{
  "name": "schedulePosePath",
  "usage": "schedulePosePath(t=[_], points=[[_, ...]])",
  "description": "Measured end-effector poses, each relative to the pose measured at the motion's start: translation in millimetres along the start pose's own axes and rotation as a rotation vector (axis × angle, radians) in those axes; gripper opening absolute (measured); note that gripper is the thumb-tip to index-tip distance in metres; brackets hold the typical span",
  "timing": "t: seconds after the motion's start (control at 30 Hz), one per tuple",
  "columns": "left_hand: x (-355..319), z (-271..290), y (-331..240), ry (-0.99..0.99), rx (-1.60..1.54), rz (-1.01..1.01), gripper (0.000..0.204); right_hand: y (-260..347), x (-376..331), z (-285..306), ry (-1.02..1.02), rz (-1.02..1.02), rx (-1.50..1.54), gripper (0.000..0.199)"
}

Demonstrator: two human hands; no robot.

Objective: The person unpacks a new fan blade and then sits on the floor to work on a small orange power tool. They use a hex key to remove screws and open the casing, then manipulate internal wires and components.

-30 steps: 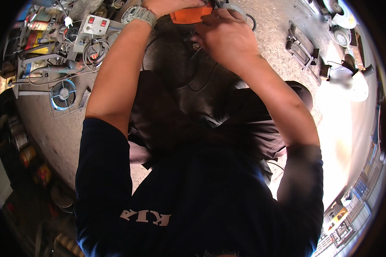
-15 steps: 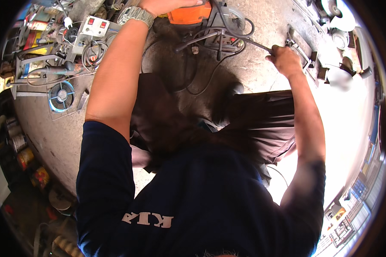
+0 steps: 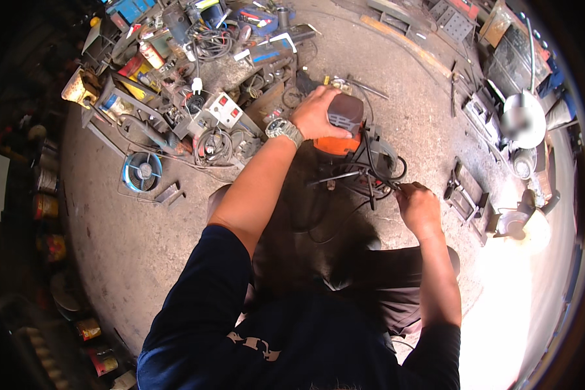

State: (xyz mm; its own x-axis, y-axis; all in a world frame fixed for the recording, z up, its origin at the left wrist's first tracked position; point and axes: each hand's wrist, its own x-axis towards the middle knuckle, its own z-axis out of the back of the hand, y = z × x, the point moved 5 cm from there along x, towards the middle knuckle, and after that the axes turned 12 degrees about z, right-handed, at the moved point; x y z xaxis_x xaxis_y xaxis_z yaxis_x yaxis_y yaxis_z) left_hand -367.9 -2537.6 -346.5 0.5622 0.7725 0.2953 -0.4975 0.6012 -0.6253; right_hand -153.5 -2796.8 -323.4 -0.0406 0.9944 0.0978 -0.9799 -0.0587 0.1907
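Since a moment ago, the view has tipped up, so the machine (image 3: 337, 145) sits lower in it, and the right hand (image 3: 420, 207) has come in closer to the machine's near side.

Right at the grip, the right hand's fingers are curled tight on the end of a thin rod (image 3: 391, 186). From that grip, the rod runs up and to the left, back to the low part of the machine. So the machine lies up and to the left of the right hand, and the rod points straight at it like a spoke. Two more rods stick out from the same place, one to the left and one toward the person.

The left hand (image 3: 322, 117) is clamped on the machine's dark top, with its thumb on the near side and its fingers over the far side. It is the nearer hand to the machine's body, as it touches it. The right hand is the nearer one to the rods. The machine looks tall and stands up, orange below its dark top.

A black cord (image 3: 404, 170) loops by the machine's right side, just past the right hand. All this is on the floor (image 3: 403, 117), out past the knees, well away from its left edge. A metal stand (image 3: 465, 188) is on the right, near the right hand. A box (image 3: 225, 110) with red switches is off to the left.
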Motion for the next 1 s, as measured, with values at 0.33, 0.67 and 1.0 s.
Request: schedulePosePath(t=[0.33,0.67,1.0], points=[[-11,15,-29,0.042,0.193,0.088,0.121,25,12,22,-0.283,0.013,0.223,0.027],[-15,59,24,-0.137,0.124,0.16,0.039,66,93,41,-0.199,0.199,0.405,0.023],[67,86,249,-0.111,0.698,0.598,0.045,106,280,3,-0.239,0.541,0.272,0.029]])
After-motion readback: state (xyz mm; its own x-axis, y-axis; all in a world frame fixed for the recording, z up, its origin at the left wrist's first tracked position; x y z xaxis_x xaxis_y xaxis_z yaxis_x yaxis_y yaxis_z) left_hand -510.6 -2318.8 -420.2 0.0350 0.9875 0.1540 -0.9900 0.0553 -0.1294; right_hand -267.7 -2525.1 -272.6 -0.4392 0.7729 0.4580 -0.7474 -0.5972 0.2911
